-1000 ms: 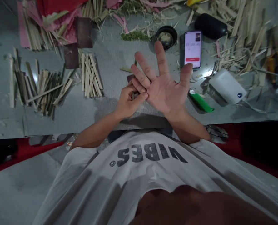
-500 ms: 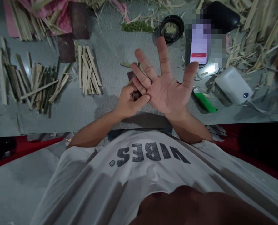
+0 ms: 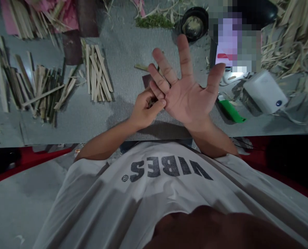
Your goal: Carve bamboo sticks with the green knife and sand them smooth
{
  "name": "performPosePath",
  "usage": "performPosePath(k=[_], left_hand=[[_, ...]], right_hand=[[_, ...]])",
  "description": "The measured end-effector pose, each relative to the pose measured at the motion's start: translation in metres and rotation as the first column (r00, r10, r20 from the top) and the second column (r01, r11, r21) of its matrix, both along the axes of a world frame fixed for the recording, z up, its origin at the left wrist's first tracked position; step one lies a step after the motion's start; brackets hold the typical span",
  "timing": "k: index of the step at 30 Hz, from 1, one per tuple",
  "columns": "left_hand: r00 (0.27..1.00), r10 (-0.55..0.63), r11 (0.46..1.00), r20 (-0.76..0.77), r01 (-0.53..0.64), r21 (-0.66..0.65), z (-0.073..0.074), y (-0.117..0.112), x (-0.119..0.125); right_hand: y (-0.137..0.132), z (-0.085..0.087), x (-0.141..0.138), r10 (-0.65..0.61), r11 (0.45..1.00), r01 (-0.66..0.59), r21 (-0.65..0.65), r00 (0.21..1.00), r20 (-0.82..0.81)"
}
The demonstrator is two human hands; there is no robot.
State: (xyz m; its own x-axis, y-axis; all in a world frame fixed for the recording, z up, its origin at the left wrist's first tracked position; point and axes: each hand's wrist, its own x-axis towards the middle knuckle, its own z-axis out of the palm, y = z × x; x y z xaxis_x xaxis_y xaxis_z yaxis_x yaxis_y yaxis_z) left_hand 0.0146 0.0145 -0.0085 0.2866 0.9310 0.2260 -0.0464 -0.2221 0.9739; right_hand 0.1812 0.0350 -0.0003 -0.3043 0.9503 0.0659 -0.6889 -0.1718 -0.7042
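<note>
My right hand [image 3: 189, 93] is held palm up above the table with its fingers spread and holds nothing. My left hand [image 3: 146, 109] is closed at the little-finger side of the right palm, its thumb pressed on the base of that finger. Most of the left fingers are hidden behind the right hand. Just beyond the hands, a thin wooden strip [image 3: 141, 66] and a small dark brown piece [image 3: 146, 80] lie partly covered by the right fingers. A green lighter-like object [image 3: 232, 110] lies to the right of the right wrist.
Wooden sticks [image 3: 98, 74] lie in a bundle at left, with a larger pile of sticks [image 3: 42, 90] farther left. Brown sheets [image 3: 73, 48] lie behind. A black bowl [image 3: 195, 25], a lit phone [image 3: 224, 45], a white box-shaped device [image 3: 265, 91] and wood shavings [image 3: 283, 57] occupy the right.
The view has shifted slightly, so the table items on the right appear a little farther right. Both hands keep nearly the same pose and contact.
</note>
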Motion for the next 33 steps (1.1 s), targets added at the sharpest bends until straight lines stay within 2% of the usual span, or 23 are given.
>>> performPosePath(k=[2,4,8,11,14,16,19,22,24,26,28,30,33], left_hand=[[1.000,-0.024,0.999,-0.002,0.024,0.027,-0.002,0.002,-0.004],[0.999,-0.036,0.999,-0.033,0.037,0.039,-0.005,0.002,-0.007],[0.998,-0.044,0.996,-0.036,0.046,0.072,-0.006,0.002,-0.009],[0.997,-0.065,0.991,0.030,0.061,0.118,-0.004,0.002,-0.008],[0.999,-0.046,0.995,0.016,0.045,0.094,0.000,0.002,-0.006],[1.000,-0.025,0.997,0.017,0.024,0.070,0.001,0.002,-0.004],[0.999,-0.013,1.000,0.039,0.012,0.009,-0.003,0.002,-0.001],[0.998,-0.050,0.988,0.047,0.056,-0.142,-0.008,0.003,-0.001],[0.996,-0.070,0.972,0.048,0.079,-0.219,-0.008,0.004,-0.003],[0.995,-0.083,0.962,0.051,0.094,-0.258,-0.002,0.005,-0.003],[0.991,-0.100,0.950,0.084,0.120,-0.289,0.006,0.006,-0.003],[0.980,-0.105,0.929,0.171,0.158,-0.336,0.015,0.005,-0.002],[0.934,-0.070,0.850,0.352,0.240,-0.469,0.025,0.007,-0.003]], right_hand=[[0.010,-0.010,0.002,0.038,0.999,-0.040,0.032,0.997,0.063],[0.015,-0.015,0.008,0.109,0.986,-0.120,0.118,0.990,0.093],[0.012,-0.008,0.015,0.215,0.902,-0.279,0.330,0.952,0.218],[0.006,0.004,0.016,0.182,0.880,-0.317,0.353,0.913,0.366],[0.002,0.016,0.019,0.144,0.907,-0.299,0.298,0.883,0.447],[0.000,0.020,0.022,0.114,0.939,-0.227,0.259,0.914,0.388],[-0.003,0.015,0.024,0.092,0.960,-0.136,0.246,0.979,0.183],[-0.002,0.001,0.023,0.113,0.966,-0.122,0.227,0.992,0.053],[0.002,-0.006,0.021,0.134,0.967,-0.141,0.212,0.990,0.046],[0.004,-0.006,0.019,0.161,0.964,-0.171,0.204,0.985,0.061],[0.003,0.004,0.021,0.175,0.969,-0.180,0.170,0.984,0.045],[-0.002,0.023,0.025,0.162,0.981,-0.161,0.111,0.987,-0.003],[-0.010,0.052,0.038,0.123,0.992,-0.121,0.023,0.985,-0.122]])
